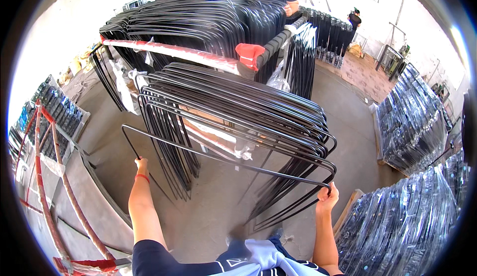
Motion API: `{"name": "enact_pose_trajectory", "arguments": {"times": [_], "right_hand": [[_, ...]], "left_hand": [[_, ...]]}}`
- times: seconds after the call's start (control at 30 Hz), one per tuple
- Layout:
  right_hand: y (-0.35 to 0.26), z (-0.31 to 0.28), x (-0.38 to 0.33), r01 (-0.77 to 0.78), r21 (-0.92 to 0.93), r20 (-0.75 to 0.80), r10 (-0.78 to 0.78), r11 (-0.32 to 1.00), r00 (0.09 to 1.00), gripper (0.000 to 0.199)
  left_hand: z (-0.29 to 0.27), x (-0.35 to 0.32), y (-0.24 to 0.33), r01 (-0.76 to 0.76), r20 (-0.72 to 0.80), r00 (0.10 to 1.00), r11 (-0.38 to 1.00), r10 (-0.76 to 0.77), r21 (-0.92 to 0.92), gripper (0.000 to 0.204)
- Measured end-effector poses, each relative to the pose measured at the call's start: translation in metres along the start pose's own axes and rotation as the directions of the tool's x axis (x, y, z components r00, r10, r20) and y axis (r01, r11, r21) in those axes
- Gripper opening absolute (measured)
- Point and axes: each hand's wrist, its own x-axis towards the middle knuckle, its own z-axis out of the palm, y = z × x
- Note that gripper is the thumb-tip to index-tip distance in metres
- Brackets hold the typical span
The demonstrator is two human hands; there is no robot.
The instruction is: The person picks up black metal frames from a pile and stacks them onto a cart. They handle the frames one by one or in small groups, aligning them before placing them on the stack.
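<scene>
Your left hand and right hand grip the black U-shaped metal tube, so move both sides together, clear of the nested black metal frames.

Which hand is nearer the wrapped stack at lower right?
Right. The right hand is just left of the stack; the left hand is much farther left.
</scene>
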Motion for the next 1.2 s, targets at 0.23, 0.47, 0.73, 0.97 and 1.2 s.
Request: {"name": "enact_pose_trajectory", "arguments": {"times": [0.23, 0.47, 0.73, 0.97, 1.2], "right_hand": [[0.001, 0.017, 0.005, 0.12, -0.062, 0.165, -0.108, 0.991, 0.98, 0.045], [0.018, 0.021, 0.01, 0.198, -0.236, -0.042, -0.213, 0.951, 0.976, 0.043], [0.028, 0.01, 0.004, 0.316, -0.591, 0.032, -0.37, 0.742, 0.929, 0.022], [0.012, 0.021, 0.0, 0.356, -0.887, 0.138, -0.567, 0.294, 0.812, 0.019], [0.004, 0.036, 0.005, 0.417, -0.867, 0.185, -0.598, 0.274, 0.78, 0.014]], "left_hand": [[0.015, -0.008, -0.004, -0.269, 0.214, 0.951, 0.939, 0.224, 0.213, 0.033], [0.02, -0.198, 0.01, -0.393, 0.633, 0.716, 0.919, 0.295, 0.016, 0.032], [0.019, -0.364, 0.076, -0.748, 0.559, 0.428, 0.626, 0.71, -0.223, 0.014], [0.049, -0.442, 0.134, -0.95, 0.461, -0.03, 0.118, 0.887, -0.288, 0.033], [0.1, -0.447, 0.108, -0.994, 0.582, 0.009, 0.07, 0.813, -0.082, 0.059]]}}
